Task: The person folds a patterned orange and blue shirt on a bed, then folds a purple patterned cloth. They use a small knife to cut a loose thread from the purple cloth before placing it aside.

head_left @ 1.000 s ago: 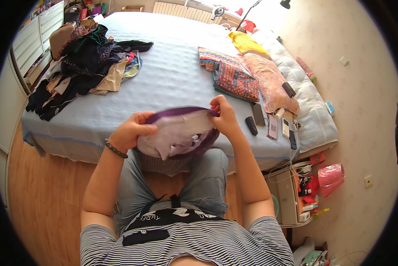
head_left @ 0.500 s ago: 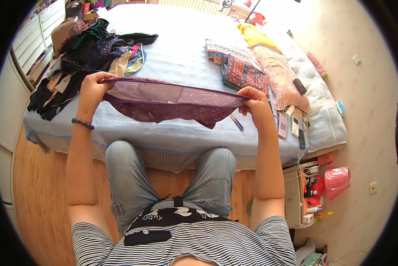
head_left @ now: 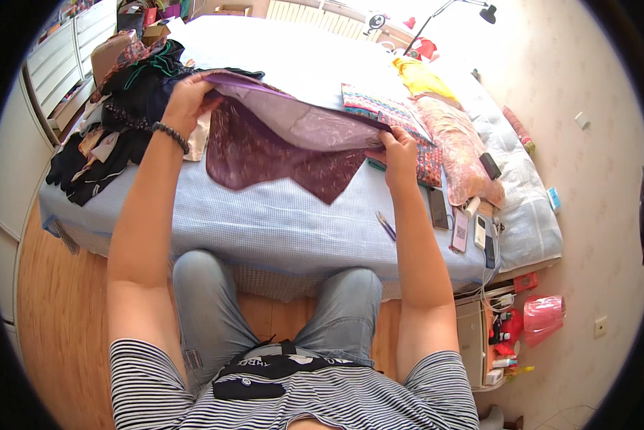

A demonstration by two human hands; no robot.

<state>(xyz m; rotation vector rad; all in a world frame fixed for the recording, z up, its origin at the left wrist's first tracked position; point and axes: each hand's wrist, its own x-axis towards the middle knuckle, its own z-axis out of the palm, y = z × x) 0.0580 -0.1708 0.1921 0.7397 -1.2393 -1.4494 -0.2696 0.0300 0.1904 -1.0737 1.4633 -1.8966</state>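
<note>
Both ends of the purple cloth [head_left: 272,156] are clamped above the bed [head_left: 279,223] in the grip of left hand [head_left: 186,105] and right hand [head_left: 399,153], that limp, probably light, slippery cloth being best held by its edge.

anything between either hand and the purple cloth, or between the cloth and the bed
Nothing visible at the grip: the left hand and right hand hold the cloth directly. Toward the bed I can't tell, as the cloth hides part of it; a clothes pile shows beyond its left end, folded clothes beyond its right.
</note>
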